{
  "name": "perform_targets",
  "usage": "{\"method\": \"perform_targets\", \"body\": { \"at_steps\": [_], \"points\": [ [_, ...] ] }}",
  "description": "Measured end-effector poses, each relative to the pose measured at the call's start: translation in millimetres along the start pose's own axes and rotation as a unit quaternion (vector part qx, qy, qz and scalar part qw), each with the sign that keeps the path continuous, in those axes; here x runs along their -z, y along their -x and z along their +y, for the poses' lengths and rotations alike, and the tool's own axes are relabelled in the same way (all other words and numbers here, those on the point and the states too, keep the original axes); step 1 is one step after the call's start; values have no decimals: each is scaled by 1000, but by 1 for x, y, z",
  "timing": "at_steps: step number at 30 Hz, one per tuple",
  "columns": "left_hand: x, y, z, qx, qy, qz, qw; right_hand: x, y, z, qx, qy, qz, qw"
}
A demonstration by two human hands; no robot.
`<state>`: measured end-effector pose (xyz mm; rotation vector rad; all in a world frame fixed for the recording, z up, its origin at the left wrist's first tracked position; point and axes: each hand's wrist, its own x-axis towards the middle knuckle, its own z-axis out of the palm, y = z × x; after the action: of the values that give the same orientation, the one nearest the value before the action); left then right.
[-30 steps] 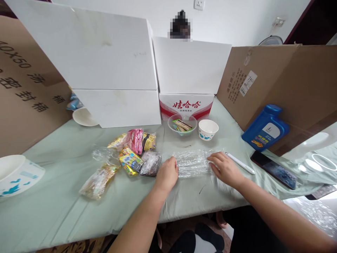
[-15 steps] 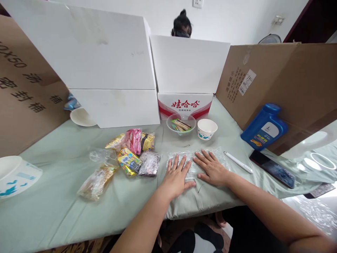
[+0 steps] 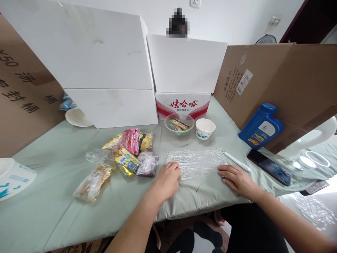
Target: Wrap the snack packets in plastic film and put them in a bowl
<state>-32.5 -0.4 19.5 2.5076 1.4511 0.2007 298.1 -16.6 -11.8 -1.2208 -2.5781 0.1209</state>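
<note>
A crinkled clear plastic sheet point(image 3: 197, 163) lies flat on the table in front of me. At its left edge is my left hand point(image 3: 168, 179), with the fingers curled down and closed on the plastic; the fingertips are partly hidden. My right hand point(image 3: 238, 180) rests low by the sheet's right edge. Its fingers stretch out to the left, lying on the table and touching the plastic's corner. A white pen point(image 3: 237, 161) lies just beyond the right hand.
Left of the sheet are several snack packets point(image 3: 127, 160) and a bagged snack point(image 3: 94, 182). Behind it stand a clear bowl point(image 3: 179, 130) with small packets and a white paper bowl point(image 3: 205, 128). A phone point(image 3: 269, 167), a blue bottle point(image 3: 262, 126) and cardboard boxes point(image 3: 284, 80) border the right.
My hands have moved apart from lying spread on top of the plastic sheet to its left and right edges. The left fingers have curled in. The sheet's middle is now uncovered.
</note>
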Motion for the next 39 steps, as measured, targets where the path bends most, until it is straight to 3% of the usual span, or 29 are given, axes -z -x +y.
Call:
{"method": "perform_targets", "body": {
  "at_steps": [6, 10, 15, 18, 22, 27, 30, 32, 35, 39],
  "points": [
    [15, 2, -13, -9, 85, -6, 996, 2, 1, 5, -32, -25, 55, 998],
    [22, 7, -13, 46, 123, -19, 991, 7, 0, 2, -53, -56, 66, 995],
    [14, -1, -18, 119, 58, 31, 991, 5, -12, 2, -195, -73, 74, 975],
    [4, -10, -20, 141, 23, 64, 988, -2, -23, 6, -244, -26, 72, 967],
    [-3, -18, -17, 160, -13, 85, 983, -11, -33, 8, -259, 74, 72, 961],
    [-7, -22, -16, 212, -48, 67, 974, -16, -36, 2, -266, 158, 5, 951],
    [-7, -21, -17, 244, -65, 85, 964, -16, -33, 1, -236, 150, 40, 959],
    [-6, -18, -13, 229, -76, 130, 962, -16, -29, 3, -213, 124, 82, 966],
    [-7, -15, 1, 148, -76, 173, 971, -15, -23, 3, -202, 112, 99, 968],
    [-13, -17, 15, 83, -67, 84, 991, -15, -17, 0, -215, 110, 79, 967]
  ]
}}
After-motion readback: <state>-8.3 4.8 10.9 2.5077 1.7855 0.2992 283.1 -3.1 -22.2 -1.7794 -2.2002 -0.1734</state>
